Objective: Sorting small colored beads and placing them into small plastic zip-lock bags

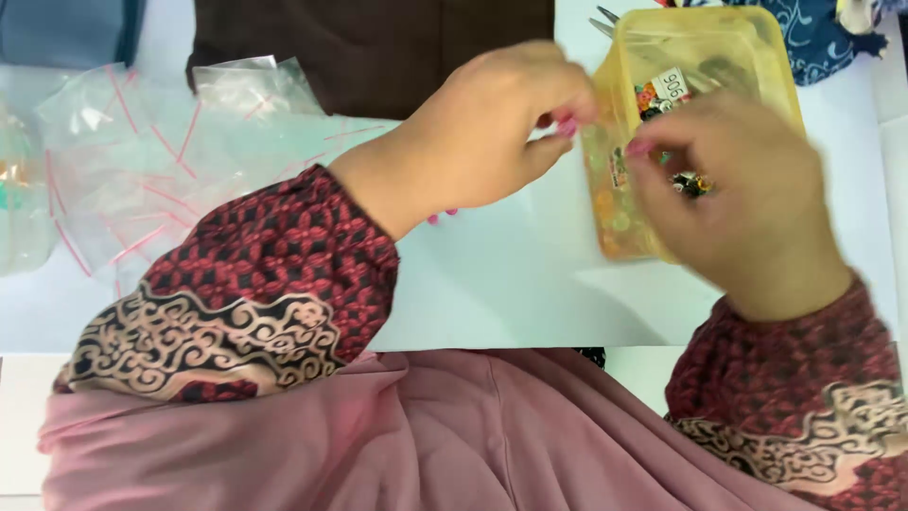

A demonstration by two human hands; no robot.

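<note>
Left hand [482, 132] and right hand [738, 189] pinched together at yellow tub [757, 57] of beads, blurred; contents of each grip unclear; bags [142, 161] alongside on table [492, 284].

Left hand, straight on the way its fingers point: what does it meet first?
Probably the yellow plastic tub. The left hand points rightward, fingertips almost at the tub's near wall. The right hand fingertips sit close by too; motion blur and unclear depth leave it uncertain which comes first.
</note>
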